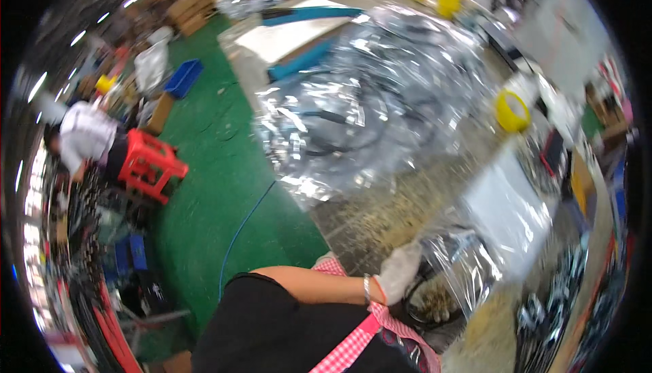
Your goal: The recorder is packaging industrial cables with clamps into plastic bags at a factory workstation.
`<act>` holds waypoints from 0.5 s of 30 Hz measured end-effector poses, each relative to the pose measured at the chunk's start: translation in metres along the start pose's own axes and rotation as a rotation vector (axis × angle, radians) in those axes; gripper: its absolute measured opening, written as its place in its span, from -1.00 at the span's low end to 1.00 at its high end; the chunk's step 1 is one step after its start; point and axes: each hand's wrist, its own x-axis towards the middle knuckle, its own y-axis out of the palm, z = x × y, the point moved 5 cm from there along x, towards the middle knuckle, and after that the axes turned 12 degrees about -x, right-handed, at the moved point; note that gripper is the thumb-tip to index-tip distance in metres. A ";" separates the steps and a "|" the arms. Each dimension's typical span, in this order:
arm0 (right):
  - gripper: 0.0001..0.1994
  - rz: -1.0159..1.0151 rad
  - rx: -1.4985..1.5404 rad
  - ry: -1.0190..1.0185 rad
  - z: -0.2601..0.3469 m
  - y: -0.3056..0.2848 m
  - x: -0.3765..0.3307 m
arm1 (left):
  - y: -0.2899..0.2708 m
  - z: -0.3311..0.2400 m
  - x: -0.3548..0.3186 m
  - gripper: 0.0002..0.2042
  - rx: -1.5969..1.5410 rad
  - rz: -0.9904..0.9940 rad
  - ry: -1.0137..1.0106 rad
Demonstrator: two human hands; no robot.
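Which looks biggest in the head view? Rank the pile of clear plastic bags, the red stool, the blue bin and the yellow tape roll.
1. pile of clear plastic bags
2. red stool
3. blue bin and yellow tape roll: look alike, and fisheye distortion and differing distance make ranking unsure.

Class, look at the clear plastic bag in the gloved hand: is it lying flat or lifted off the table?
Lifted: the left hand grips the clear plastic bag, whose crumpled film rises from the table.

You're in a black short-sleeved top at 6 o'clock, with a pink-and-white checked apron strap running across it toward 5 o'clock. Your left hand (pixel 399 271) wears a thin whitish glove, and there's 1 silvery bracelet plus 1 orange band at the wrist. More checked fabric peeks out just above your forearm.
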 end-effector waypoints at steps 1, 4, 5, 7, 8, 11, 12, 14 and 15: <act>-0.81 0.071 -0.058 -0.058 0.003 0.015 0.012 | -0.011 -0.006 -0.008 -0.77 0.100 -0.134 0.162; -0.81 0.273 -0.232 -0.199 0.022 0.069 0.035 | -0.025 0.005 -0.005 -0.67 0.295 -0.263 0.365; -0.81 0.315 -0.268 -0.250 0.031 0.085 0.041 | -0.045 -0.001 0.003 -0.65 0.273 -0.135 0.265; -0.81 0.366 -0.325 -0.352 0.050 0.120 0.055 | -0.092 -0.029 0.002 -0.70 0.254 0.135 0.125; -0.81 0.393 -0.351 -0.399 0.058 0.137 0.059 | -0.096 -0.026 0.001 -0.74 0.537 0.022 0.410; -0.81 0.522 -0.406 -0.529 0.080 0.192 0.062 | -0.146 -0.026 -0.004 -0.82 0.276 -0.179 0.456; -0.81 0.560 -0.417 -0.570 0.086 0.208 0.063 | -0.148 -0.022 -0.002 -0.84 0.285 -0.400 0.619; -0.81 0.618 -0.437 -0.637 0.097 0.233 0.060 | -0.157 -0.022 -0.001 -0.86 0.314 -0.600 0.766; -0.81 0.631 -0.448 -0.671 0.101 0.245 0.058 | -0.170 -0.029 0.000 -0.87 0.328 -0.557 0.775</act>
